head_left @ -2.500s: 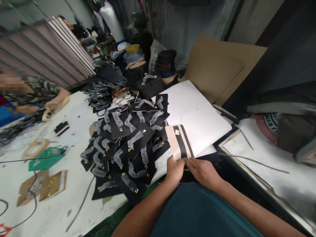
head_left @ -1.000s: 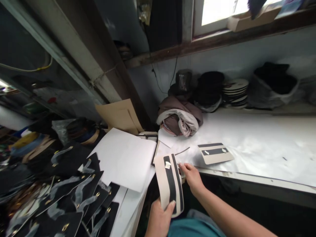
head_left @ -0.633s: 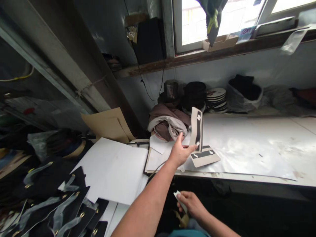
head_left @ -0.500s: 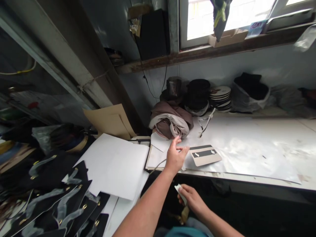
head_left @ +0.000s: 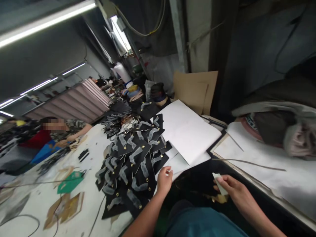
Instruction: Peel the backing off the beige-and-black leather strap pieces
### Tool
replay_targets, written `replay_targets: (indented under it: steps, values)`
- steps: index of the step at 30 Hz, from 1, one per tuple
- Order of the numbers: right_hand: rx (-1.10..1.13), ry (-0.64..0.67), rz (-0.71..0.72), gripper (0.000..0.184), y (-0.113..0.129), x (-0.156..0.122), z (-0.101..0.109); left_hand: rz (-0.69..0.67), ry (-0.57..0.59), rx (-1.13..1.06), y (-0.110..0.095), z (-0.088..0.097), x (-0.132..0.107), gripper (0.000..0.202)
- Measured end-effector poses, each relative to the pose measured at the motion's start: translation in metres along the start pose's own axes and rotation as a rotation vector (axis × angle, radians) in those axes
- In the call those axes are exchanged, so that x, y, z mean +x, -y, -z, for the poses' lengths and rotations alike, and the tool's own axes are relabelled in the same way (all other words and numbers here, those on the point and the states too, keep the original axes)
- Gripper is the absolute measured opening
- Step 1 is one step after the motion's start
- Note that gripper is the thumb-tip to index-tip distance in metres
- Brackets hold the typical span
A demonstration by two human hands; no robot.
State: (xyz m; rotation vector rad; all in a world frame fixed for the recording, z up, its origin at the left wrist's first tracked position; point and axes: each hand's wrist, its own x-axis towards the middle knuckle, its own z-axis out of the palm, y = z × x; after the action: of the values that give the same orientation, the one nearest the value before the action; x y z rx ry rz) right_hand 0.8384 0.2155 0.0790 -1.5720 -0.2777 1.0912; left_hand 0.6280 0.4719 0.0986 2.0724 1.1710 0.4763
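My left hand hangs beside the pile, its fingers loosely bent and apart, with nothing visible in them. It is nearest to the white sheets and the black flat pieces, which have gold eyelets and strips wrapped in clear film. My right hand is closed on a small flat white piece, pinched between thumb and fingers. That hand is over the dark gap between the two tables. What the white piece is, I cannot make out.
A brown cardboard sheet leans behind the white sheets. On the right table lie a thin cord and a bundled brown cloth. At the left table, another person sits near a green piece and cardboard scraps.
The view has swung left toward the black pieces. My left hand has left the beige panel on the right table and come over to the pile. My right hand still holds the white piece.
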Motion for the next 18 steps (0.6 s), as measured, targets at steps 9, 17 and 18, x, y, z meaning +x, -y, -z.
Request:
replay_targets:
  steps: [9, 17, 18]
  values:
    - [-0.319, 0.011, 0.076, 0.056, 0.062, 0.026, -0.099, -0.116, -0.295, 0.374, 0.063, 0.120, 0.079, 0.049]
    - [-0.356, -0.039, 0.199, 0.054, 0.080, 0.030, -0.171, -0.185, -0.108, 0.713, 0.081, 0.136, 0.156, 0.059]
    - [-0.337, -0.042, 0.196, 0.053, 0.082, 0.030, -0.177, -0.189, -0.094, 0.706, 0.082, 0.138, 0.160, 0.054]
